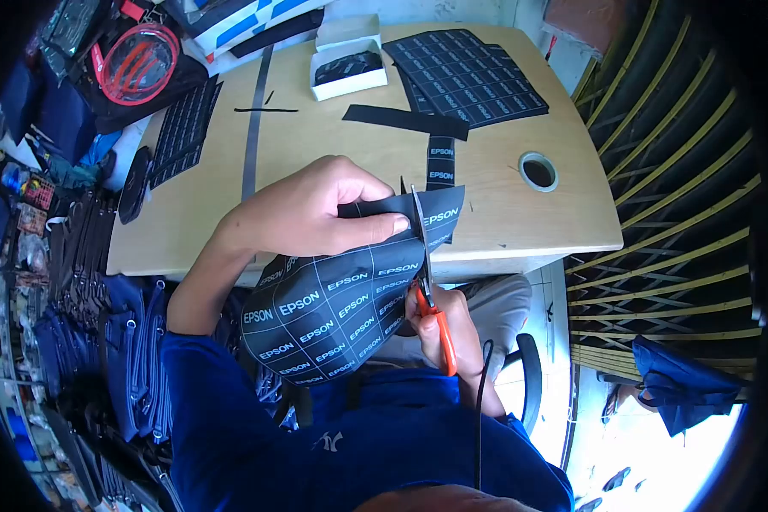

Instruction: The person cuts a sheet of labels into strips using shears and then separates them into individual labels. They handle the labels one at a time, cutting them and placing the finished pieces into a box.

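The left hand (343,209) pinches the black printed sheet (333,299), which sags below it; the right hand (444,322) grips the orange-handled scissors (445,341), blades beside the left thumb (391,225); slack material may pull the cut crooked; the close thumb risks a nick.

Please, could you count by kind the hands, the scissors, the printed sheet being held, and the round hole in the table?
Hands: 2, left hand and right hand
Scissors: 1
Held printed sheet: 1
Round hole in the table: 1
Total: 5
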Tool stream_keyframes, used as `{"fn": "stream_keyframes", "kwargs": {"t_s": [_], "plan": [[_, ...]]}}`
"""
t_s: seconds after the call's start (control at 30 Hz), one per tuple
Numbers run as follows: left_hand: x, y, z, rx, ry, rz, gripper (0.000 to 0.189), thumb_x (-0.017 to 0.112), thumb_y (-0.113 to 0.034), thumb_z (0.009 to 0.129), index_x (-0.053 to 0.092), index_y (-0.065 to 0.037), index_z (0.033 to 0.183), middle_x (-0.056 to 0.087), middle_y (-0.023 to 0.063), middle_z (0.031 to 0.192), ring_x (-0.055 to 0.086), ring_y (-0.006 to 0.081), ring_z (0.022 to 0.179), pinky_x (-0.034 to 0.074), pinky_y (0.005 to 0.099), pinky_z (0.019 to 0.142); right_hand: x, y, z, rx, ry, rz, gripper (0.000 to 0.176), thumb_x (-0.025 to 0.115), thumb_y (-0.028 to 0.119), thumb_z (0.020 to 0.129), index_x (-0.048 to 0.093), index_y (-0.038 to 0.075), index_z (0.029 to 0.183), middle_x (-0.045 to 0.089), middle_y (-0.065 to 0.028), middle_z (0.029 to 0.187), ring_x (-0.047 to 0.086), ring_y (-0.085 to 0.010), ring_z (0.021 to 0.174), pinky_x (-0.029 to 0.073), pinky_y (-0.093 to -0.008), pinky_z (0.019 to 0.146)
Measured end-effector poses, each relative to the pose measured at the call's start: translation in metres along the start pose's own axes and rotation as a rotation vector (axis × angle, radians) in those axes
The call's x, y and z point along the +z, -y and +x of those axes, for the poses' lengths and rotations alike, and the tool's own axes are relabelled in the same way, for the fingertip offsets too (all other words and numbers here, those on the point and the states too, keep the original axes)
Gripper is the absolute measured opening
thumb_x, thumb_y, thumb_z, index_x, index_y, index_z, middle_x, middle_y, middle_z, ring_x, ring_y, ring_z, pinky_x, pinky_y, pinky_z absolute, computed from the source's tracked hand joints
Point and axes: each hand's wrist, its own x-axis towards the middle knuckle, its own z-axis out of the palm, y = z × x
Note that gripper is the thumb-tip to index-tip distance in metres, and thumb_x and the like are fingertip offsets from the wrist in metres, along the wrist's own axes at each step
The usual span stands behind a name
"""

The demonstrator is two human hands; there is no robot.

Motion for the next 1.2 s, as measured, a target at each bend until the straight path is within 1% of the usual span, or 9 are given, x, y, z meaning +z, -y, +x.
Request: {"fn": "stream_keyframes", "kwargs": {"t_s": [0.3, 0.37, 0.4, 0.57, 0.8, 0.93, 1.1, 1.17, 1.2], "plan": [[-0.030, 0.006, 0.046, 0.078, 0.035, 0.002, 0.019, 0.060, -0.012, 0.088, 0.064, 0.006, 0.089, 0.059, 0.0029, 0.068, 0.047, 0.0038, 0.065, 0.042, 0.0226, 0.059, -0.017, 0.000, 0.030, -0.026, -0.174, -0.066, 0.046, 0.057, 0.042, 0.087, 0.051, -0.001, 0.070, 0.047, -0.0134, 0.052, 0.049, -0.0342, 0.048, 0.040, -0.0371, 0.050], [-0.040, 0.006, 0.056, 0.085, 0.043, -0.011, 0.020, 0.060, -0.013, 0.088, 0.063, 0.006, 0.088, 0.057, 0.0014, 0.066, 0.045, 0.0033, 0.064, 0.041, 0.0224, 0.058, -0.024, 0.007, 0.038, 0.120, -0.175, -0.109, 0.041, 0.060, 0.036, 0.086, 0.053, -0.001, 0.070, 0.047, -0.0138, 0.050, 0.048, -0.0352, 0.047, 0.040, -0.0371, 0.048], [-0.041, 0.014, 0.062, 0.199, -0.003, -0.007, 0.020, 0.060, -0.013, 0.088, 0.063, 0.006, 0.087, 0.055, -0.0014, 0.066, 0.044, 0.0019, 0.064, 0.040, 0.0214, 0.057, -0.027, 0.010, 0.043, 0.146, -0.202, -0.130, 0.041, 0.061, 0.036, 0.086, 0.054, -0.001, 0.069, 0.046, -0.0128, 0.050, 0.049, -0.0280, 0.045, 0.039, -0.0357, 0.048], [-0.060, 0.022, 0.081, 0.124, -0.002, -0.019, 0.021, 0.058, -0.014, 0.089, 0.063, 0.007, 0.086, 0.057, -0.0037, 0.069, 0.045, 0.0008, 0.063, 0.040, 0.0199, 0.056, -0.033, 0.011, 0.065, 0.253, -0.269, -0.122, 0.042, 0.055, 0.034, 0.091, 0.053, -0.001, 0.067, 0.044, -0.0074, 0.049, 0.045, -0.0116, 0.048, 0.037, -0.0316, 0.047], [-0.072, 0.046, 0.050, -0.043, -0.194, -0.059, 0.024, 0.058, -0.019, 0.090, 0.060, 0.003, 0.081, 0.051, -0.0008, 0.063, 0.041, 0.0031, 0.060, 0.038, 0.0224, 0.054, -0.045, -0.006, 0.065, 0.234, -0.528, 0.142, 0.063, 0.044, 0.058, 0.088, 0.051, 0.000, 0.065, 0.044, 0.0004, 0.054, 0.044, -0.0090, 0.051, 0.036, -0.0258, 0.048], [-0.060, 0.025, -0.004, -0.058, -0.236, 0.041, 0.021, 0.057, -0.016, 0.089, 0.060, 0.003, 0.082, 0.052, 0.0032, 0.062, 0.043, 0.0041, 0.059, 0.038, 0.0232, 0.053, -0.048, -0.001, 0.045, 0.249, -0.510, 0.304, 0.072, 0.050, 0.074, 0.074, 0.047, 0.002, 0.073, 0.042, 0.0033, 0.057, 0.039, -0.0029, 0.047, 0.029, -0.0178, 0.042], [-0.038, -0.008, -0.054, -0.041, -0.302, 0.045, 0.019, 0.061, -0.016, 0.084, 0.063, 0.003, 0.084, 0.061, 0.0113, 0.065, 0.061, 0.0156, 0.058, 0.042, 0.0263, 0.054, -0.035, 0.003, 0.026, 0.192, -0.422, 0.314, 0.076, 0.050, 0.077, 0.071, 0.044, 0.001, 0.076, 0.039, 0.0032, 0.061, 0.037, -0.0038, 0.051, 0.028, -0.0195, 0.044], [-0.027, -0.017, -0.058, -0.034, -0.316, 0.037, 0.018, 0.062, -0.016, 0.084, 0.063, 0.003, 0.084, 0.061, 0.0119, 0.065, 0.060, 0.0163, 0.057, 0.042, 0.0264, 0.053, -0.023, 0.001, 0.024, 0.028, -0.367, 0.426, 0.076, 0.048, 0.077, 0.071, 0.044, 0.002, 0.080, 0.037, 0.0022, 0.065, 0.032, -0.0054, 0.055, 0.027, -0.0219, 0.049], [-0.021, -0.022, -0.059, -0.028, -0.320, 0.025, 0.018, 0.062, -0.016, 0.084, 0.063, 0.002, 0.084, 0.061, 0.0126, 0.065, 0.060, 0.0169, 0.056, 0.042, 0.0264, 0.053, -0.022, 0.005, 0.024, 0.071, -0.299, 0.207, 0.088, 0.034, 0.090, 0.063, 0.042, 0.004, 0.079, 0.037, -0.0010, 0.070, 0.031, -0.0074, 0.058, 0.024, -0.0230, 0.052]]}}
